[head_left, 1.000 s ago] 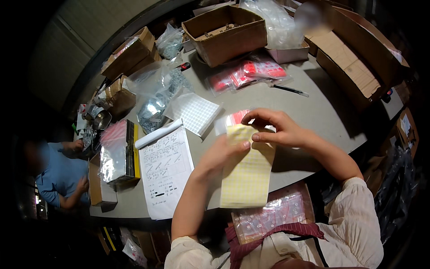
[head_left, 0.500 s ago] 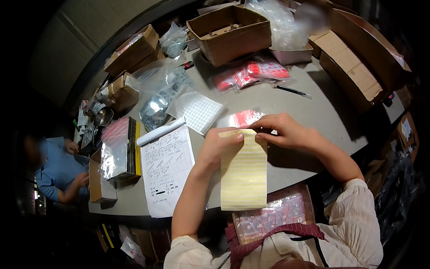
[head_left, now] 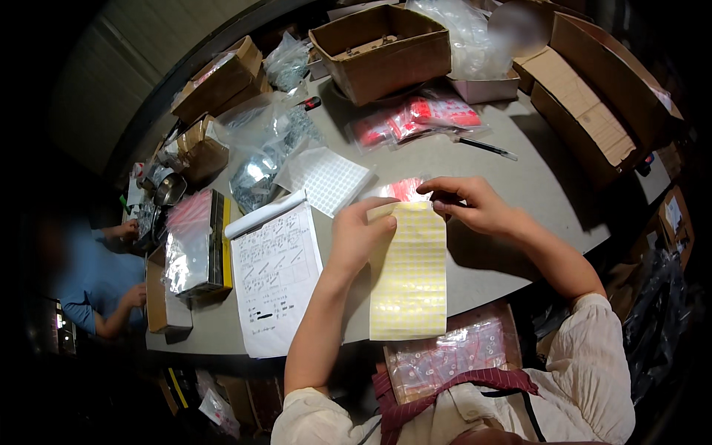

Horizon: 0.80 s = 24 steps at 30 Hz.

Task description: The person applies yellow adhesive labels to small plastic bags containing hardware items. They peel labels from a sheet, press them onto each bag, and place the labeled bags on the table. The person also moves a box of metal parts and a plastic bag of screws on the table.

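A long yellow sheet [head_left: 408, 282], marked with rows of small labels, hangs upright over the table's front edge. My left hand [head_left: 360, 236] is closed on its upper left corner, thumb in front. At the upper right corner, the thumb and fingers of my right hand [head_left: 475, 208] pinch together on the sheet's edge. Just behind the sheet's top lies a small clear bag with red stripes [head_left: 404, 190], partly covered by my hands. Left of my left arm rests a page of handwritten notes [head_left: 274, 278], its top rolled back. Beyond it is a white sheet of round stickers [head_left: 326, 178].
A tray of small clear bags [head_left: 460, 360] sits at my lap. Red-and-clear bags [head_left: 415, 122], a pen [head_left: 486, 148] and a cardboard box [head_left: 382, 63] are farther back. A bag of metal parts [head_left: 259, 174] stands left. Another person [head_left: 111, 267] works at far left.
The yellow sheet has risen a little and shifted slightly right, catching more light. My right hand has moved up slightly at its corner. The person at far left has shifted.
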Each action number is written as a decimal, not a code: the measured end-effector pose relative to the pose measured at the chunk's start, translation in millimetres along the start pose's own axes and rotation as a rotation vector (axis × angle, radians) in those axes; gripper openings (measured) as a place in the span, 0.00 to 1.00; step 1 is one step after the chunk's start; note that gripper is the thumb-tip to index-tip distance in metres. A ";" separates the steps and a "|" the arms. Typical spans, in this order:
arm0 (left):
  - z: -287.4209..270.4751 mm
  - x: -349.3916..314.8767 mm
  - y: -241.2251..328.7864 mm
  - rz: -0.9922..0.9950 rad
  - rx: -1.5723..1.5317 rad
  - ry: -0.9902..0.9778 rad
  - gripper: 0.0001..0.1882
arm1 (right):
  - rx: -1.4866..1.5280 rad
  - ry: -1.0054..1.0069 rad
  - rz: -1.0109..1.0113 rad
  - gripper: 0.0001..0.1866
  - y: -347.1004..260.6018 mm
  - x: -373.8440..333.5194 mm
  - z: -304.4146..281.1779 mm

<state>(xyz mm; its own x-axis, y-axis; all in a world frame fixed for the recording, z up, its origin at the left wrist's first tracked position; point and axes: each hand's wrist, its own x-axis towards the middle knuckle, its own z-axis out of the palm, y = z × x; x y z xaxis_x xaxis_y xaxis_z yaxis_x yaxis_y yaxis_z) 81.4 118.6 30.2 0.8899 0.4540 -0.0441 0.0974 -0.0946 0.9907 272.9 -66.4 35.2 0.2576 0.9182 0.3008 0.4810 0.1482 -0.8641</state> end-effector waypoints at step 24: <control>19.7 -11.7 14.4 -0.141 -0.195 -0.127 0.13 | -0.405 -0.037 -0.413 0.11 -3.7 -4.3 17.2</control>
<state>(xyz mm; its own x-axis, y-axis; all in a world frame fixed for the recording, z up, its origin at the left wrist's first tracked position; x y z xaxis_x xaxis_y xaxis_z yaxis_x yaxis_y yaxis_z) 81.2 94.5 42.5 0.9235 0.3348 -0.1870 0.1477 0.1396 0.9791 255.6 -64.5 30.1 -0.0452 0.8272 0.5600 0.8196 0.3512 -0.4526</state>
